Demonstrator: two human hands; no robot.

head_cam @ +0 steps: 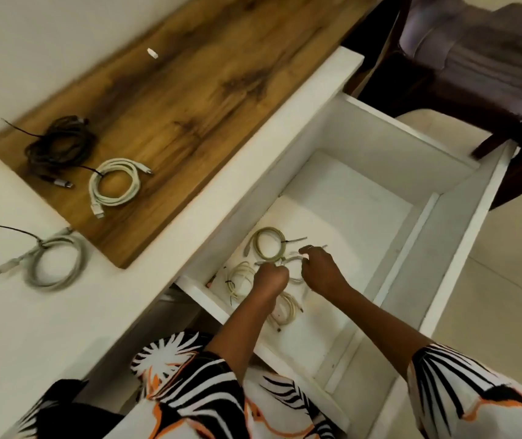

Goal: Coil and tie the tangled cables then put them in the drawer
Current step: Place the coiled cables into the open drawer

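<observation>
Both hands reach into the open white drawer [389,172]. My left hand [269,278] and my right hand [321,270] each pinch a pale coiled cable [294,264] between them, low over the drawer floor. A beige tied coil [267,243] lies just beyond the hands. A white tied coil [240,278] lies left of my left hand, and another white coil [285,310] shows under my left forearm. On the countertop lie a black coil [58,144], a white coil [114,183] and a grey coil [52,264], each bound with a black tie.
A wooden board [190,96] covers the far part of the white counter [15,312], with a small white piece [152,53] on it. A dark wooden chair [475,74] with a purple cushion stands beyond the drawer. Pale floor tiles lie to the right.
</observation>
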